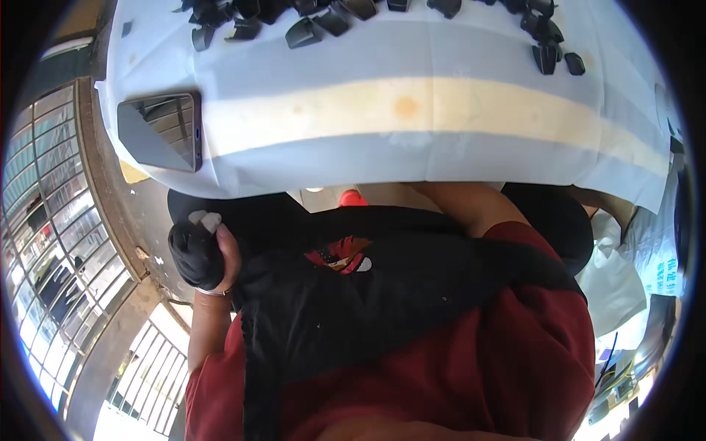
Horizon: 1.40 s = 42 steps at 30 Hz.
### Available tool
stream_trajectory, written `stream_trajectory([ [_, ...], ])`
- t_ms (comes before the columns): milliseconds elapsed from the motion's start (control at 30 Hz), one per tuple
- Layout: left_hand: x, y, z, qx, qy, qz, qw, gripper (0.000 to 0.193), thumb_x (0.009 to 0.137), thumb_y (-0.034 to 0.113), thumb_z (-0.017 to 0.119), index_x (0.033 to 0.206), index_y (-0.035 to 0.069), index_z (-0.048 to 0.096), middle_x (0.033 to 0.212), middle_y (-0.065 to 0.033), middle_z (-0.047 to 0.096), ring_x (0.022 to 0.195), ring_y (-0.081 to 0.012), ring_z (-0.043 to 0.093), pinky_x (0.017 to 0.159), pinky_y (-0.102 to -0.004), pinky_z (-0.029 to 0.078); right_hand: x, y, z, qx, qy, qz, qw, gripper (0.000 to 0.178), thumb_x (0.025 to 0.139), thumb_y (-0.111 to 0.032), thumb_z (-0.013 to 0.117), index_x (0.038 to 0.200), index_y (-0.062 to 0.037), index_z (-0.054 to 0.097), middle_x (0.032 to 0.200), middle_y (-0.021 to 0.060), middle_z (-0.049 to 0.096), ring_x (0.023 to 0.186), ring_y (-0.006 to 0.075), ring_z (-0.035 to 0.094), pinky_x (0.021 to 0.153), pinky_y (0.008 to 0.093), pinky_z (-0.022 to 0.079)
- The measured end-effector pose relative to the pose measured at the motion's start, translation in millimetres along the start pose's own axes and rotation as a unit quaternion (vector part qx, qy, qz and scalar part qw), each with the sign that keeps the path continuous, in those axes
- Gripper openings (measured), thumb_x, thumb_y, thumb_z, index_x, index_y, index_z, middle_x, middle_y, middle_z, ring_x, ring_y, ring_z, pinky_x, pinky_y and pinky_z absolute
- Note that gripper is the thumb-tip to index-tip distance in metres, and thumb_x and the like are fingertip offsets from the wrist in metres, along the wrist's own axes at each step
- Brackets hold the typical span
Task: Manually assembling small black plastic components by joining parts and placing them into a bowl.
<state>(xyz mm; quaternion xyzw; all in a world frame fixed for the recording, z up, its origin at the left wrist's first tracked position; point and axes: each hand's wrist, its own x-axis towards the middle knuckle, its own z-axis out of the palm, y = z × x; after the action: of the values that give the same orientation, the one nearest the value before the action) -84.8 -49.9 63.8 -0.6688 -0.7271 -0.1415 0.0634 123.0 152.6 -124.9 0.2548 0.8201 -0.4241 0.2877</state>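
My left hand (226, 253) is at the left, below the table edge, beside my dark-clothed leg. Its bare thumb shows against a rounded black fabric covering (194, 253), with pale grey-white tips at its top. Whether this is a glove or a held cloth I cannot tell, and the other fingers are covered. My right forearm (463, 206) reaches forward under the table edge, and that hand is hidden beneath the tabletop. Small black angular plastic pieces (303, 34) lie along the far side of the table, away from both hands.
White sheeting covers the table (331, 162), with a sunlit band across it. A phone (163, 132) lies near its left edge. More black pieces (546, 57) sit at the far right. A barred window (59, 169) stands left; white plastic bags (610, 287) hang or lie right.
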Motion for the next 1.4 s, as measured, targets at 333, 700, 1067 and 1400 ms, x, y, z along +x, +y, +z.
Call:
stream_trajectory([
  [333,29,13,3,0.055,-0.100,0.017,0.993,0.026,0.067,0.006,0.057,0.093,0.000,0.058,0.085,-0.0180,0.058,0.073,-0.0370,0.055,0.061,-0.0430,0.044,33,10,-88,0.063,0.022,-0.045,0.997,0.031,0.076,-0.012,0.051,0.106,-0.0045,0.050,0.104,0.0186,0.055,0.093,0.0320,0.056,0.077,0.0380,0.044],
  [700,34,16,5,0.052,-0.099,0.014,0.994,0.028,0.067,0.005,0.057,0.094,0.001,0.058,0.084,-0.0186,0.058,0.073,-0.0366,0.056,0.062,-0.0425,0.044,-8,-22,-101,0.135,-0.008,-0.068,0.989,0.040,0.079,-0.018,0.052,0.116,-0.0052,0.043,0.112,0.0193,0.051,0.100,0.0317,0.053,0.082,0.0371,0.042],
  [1067,29,33,6,-0.082,0.025,0.041,0.995,0.019,0.064,0.010,0.062,0.083,0.008,0.060,0.092,-0.0132,0.056,0.090,-0.0356,0.051,0.076,-0.0419,0.043,-162,-118,-73,0.068,0.033,-0.019,0.997,0.051,0.081,-0.024,0.054,0.125,-0.0060,0.035,0.119,0.0201,0.047,0.108,0.0314,0.050,0.087,0.0361,0.041],
  [1400,54,136,-26,-0.569,-0.103,-0.034,0.815,0.047,0.093,0.043,0.034,0.102,0.004,0.059,0.084,-0.0044,0.060,0.069,-0.0109,0.055,0.060,-0.0235,0.044,-224,-127,-33,0.012,0.626,-0.299,0.720,0.008,0.079,-0.012,0.060,0.080,-0.0044,0.061,0.074,0.0084,0.060,0.068,0.0262,0.057,0.060,0.0355,0.044],
])
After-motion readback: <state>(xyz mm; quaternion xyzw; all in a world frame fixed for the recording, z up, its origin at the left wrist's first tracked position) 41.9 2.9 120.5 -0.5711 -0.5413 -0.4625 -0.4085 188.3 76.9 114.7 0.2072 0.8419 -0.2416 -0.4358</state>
